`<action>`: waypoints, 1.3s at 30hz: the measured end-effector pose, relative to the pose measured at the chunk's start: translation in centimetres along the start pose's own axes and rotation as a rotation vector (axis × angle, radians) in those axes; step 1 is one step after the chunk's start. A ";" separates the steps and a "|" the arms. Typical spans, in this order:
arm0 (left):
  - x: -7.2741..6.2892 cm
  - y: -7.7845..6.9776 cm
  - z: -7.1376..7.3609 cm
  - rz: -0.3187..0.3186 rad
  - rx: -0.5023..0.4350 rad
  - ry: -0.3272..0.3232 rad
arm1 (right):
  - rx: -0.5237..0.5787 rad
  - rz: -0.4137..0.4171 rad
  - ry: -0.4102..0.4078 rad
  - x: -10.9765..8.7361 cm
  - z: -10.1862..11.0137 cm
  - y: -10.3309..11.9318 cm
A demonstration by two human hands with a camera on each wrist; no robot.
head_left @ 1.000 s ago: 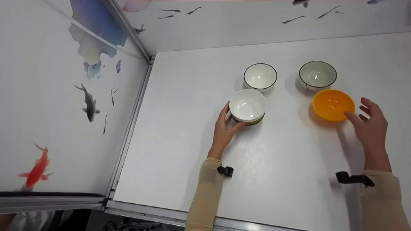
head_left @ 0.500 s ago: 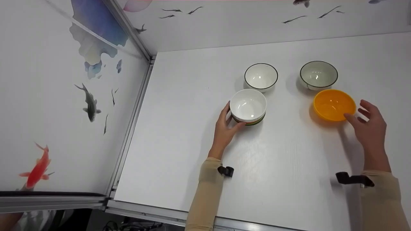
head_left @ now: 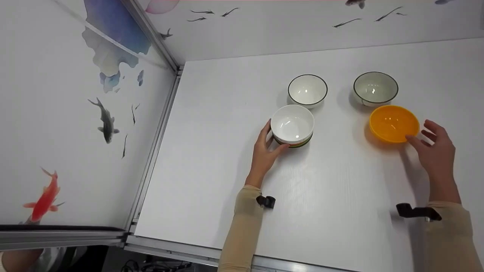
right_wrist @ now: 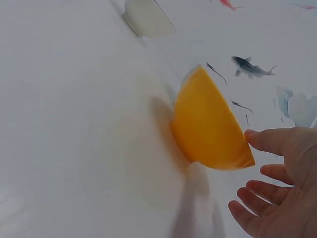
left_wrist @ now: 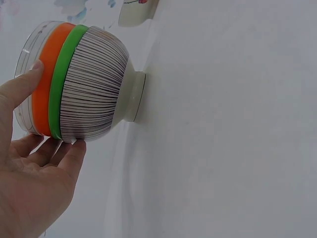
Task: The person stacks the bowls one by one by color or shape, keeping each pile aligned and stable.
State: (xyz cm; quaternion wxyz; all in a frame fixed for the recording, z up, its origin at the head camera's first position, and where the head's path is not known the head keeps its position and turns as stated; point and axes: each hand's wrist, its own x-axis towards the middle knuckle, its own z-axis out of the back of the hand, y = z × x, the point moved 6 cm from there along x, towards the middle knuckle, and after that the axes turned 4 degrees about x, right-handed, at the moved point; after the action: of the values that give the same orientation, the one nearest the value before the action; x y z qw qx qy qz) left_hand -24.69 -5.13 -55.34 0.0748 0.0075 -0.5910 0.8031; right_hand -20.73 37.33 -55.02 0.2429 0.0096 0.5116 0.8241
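Upright stack of round, glossy bowls (head_left: 292, 124), white above orange and green bands, black-lined footed base, gripped by the left hand (head_left: 263, 154), upright round yellow-orange bowl (head_left: 393, 124), rim at thumb of right hand (head_left: 437, 151).

Head view: bright, diffuse light, apparently from overhead right. Soft shadows fall on the desk (head_left: 196, 181) to the left of left grip (head_left: 264, 153) and right grip (head_left: 435, 147). Glare spots mark the bowl stack (head_left: 292, 122) at the left grip and the orange bowl (head_left: 393, 122) beside the right grip; orange-tinted shadow beneath the latter. Wrist views: dimmer, greyer, slightly soft; pale glare well apart from the right grip.
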 end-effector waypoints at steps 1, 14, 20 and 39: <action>0.0 0.0 0.0 0.001 0.001 -0.001 | 0.003 -0.001 0.001 0.0 0.0 0.0; 0.0 0.1 0.1 0.002 -0.001 -0.003 | -0.012 -0.045 0.035 0.2 -0.4 -0.3; 0.1 0.1 0.0 -0.012 -0.007 -0.003 | -0.018 -0.119 0.072 0.4 -0.8 -0.7; 0.0 0.0 0.0 -0.012 0.005 -0.012 | 0.327 -0.249 0.081 0.2 -1.6 -0.7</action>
State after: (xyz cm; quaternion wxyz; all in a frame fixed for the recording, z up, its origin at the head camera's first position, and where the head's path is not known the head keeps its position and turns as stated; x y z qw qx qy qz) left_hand -24.72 -5.14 -55.33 0.0761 0.0160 -0.5892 0.8042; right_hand -21.03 36.29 -56.39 0.3171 -0.0476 0.6453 0.6934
